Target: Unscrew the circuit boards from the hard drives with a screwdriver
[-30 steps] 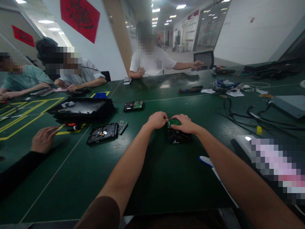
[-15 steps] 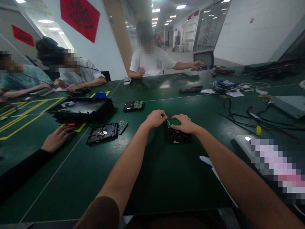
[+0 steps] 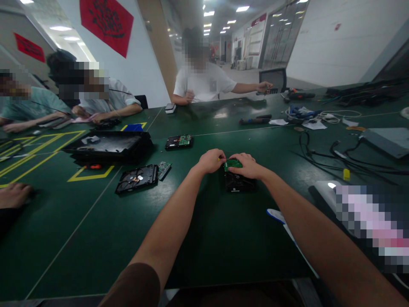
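A hard drive lies on the green table in front of me, its green circuit board facing up at the far end. My right hand grips the drive from the right, thumb and fingers over the board. At the board's left edge, my left hand is closed in a pinch on a thin tool with a yellow end. Most of that tool is hidden by the fingers, so its exact kind is unclear.
Left of my arms lie another hard drive, a loose circuit board and a further drive. A black tray stands beyond. Black cables spread at right. A co-worker's hand rests at the left edge.
My left hand has shifted slightly right, nearer the circuit board. The co-worker's hand at left has drawn back from the tray toward the left edge. My right hand stays put.
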The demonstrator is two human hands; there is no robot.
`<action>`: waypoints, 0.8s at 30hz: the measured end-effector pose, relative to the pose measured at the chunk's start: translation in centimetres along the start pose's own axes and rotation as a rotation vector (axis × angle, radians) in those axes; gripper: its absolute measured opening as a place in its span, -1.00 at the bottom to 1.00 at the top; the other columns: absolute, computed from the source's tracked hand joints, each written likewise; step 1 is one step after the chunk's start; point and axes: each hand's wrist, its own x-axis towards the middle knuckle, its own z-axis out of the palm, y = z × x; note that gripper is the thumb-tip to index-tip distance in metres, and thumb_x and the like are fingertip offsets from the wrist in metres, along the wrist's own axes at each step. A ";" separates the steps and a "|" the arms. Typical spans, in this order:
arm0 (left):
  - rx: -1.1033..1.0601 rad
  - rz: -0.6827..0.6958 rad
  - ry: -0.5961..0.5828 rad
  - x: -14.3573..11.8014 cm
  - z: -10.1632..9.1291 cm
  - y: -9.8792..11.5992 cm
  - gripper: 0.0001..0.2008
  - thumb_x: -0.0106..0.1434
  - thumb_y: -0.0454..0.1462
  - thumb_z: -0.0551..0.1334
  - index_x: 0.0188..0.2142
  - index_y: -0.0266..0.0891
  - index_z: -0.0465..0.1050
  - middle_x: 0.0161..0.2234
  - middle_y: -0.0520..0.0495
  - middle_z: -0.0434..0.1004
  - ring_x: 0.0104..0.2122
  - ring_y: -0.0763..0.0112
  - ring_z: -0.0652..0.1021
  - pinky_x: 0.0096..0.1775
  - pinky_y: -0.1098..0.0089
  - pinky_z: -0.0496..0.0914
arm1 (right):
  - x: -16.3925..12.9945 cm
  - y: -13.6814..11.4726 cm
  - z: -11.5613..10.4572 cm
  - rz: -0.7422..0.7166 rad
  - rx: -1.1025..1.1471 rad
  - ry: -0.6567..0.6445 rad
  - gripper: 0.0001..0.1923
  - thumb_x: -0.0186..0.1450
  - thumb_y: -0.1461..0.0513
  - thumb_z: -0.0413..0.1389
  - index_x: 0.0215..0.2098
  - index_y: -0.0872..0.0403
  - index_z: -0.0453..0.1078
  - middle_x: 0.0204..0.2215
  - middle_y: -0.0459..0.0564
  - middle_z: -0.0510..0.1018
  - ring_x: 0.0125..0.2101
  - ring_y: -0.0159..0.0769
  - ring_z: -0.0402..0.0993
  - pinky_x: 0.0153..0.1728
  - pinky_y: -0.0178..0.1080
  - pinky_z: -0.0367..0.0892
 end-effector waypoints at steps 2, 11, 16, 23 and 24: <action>0.002 -0.004 -0.013 0.0 -0.1 0.1 -0.85 0.39 -0.22 0.28 -0.16 -0.16 0.64 -0.10 -0.13 0.66 -0.08 0.18 0.61 0.00 0.26 0.48 | 0.0 -0.1 0.0 -0.002 0.001 0.000 -0.36 0.31 -0.21 0.14 0.27 -0.19 0.37 0.19 0.14 0.43 0.25 0.20 0.28 0.26 0.20 0.17; -0.017 -0.013 -0.015 0.1 0.1 0.1 -0.89 0.36 -0.24 0.31 -0.19 -0.14 0.64 -0.11 -0.12 0.67 -0.08 0.18 0.62 0.00 0.26 0.50 | 0.0 0.0 -0.1 -0.007 -0.008 -0.016 -0.34 0.33 -0.23 0.11 0.29 -0.18 0.37 0.20 0.14 0.42 0.25 0.21 0.26 0.26 0.23 0.17; -0.015 -0.030 -0.011 0.1 0.3 0.0 -0.89 0.36 -0.22 0.32 -0.18 -0.15 0.64 -0.10 -0.13 0.66 -0.07 0.17 0.62 0.00 0.25 0.49 | 0.1 0.1 0.0 -0.010 -0.028 -0.013 -0.32 0.32 -0.24 0.11 0.32 -0.20 0.36 0.19 0.17 0.43 0.25 0.25 0.25 0.23 0.24 0.19; 0.030 -0.013 -0.030 0.0 0.1 0.2 -0.84 0.40 -0.20 0.28 -0.17 -0.18 0.63 -0.09 -0.16 0.65 -0.04 0.13 0.61 0.03 0.21 0.48 | 0.1 0.2 0.1 -0.017 -0.003 0.000 -0.34 0.32 -0.22 0.13 0.30 -0.20 0.38 0.18 0.16 0.43 0.24 0.25 0.27 0.23 0.24 0.19; 0.035 -0.010 -0.032 0.0 0.0 0.2 -0.84 0.40 -0.20 0.27 -0.17 -0.17 0.63 -0.09 -0.16 0.65 -0.04 0.14 0.60 0.03 0.22 0.48 | 0.1 0.2 0.1 -0.016 0.001 0.000 -0.34 0.32 -0.22 0.13 0.30 -0.20 0.38 0.18 0.16 0.43 0.24 0.25 0.27 0.23 0.25 0.19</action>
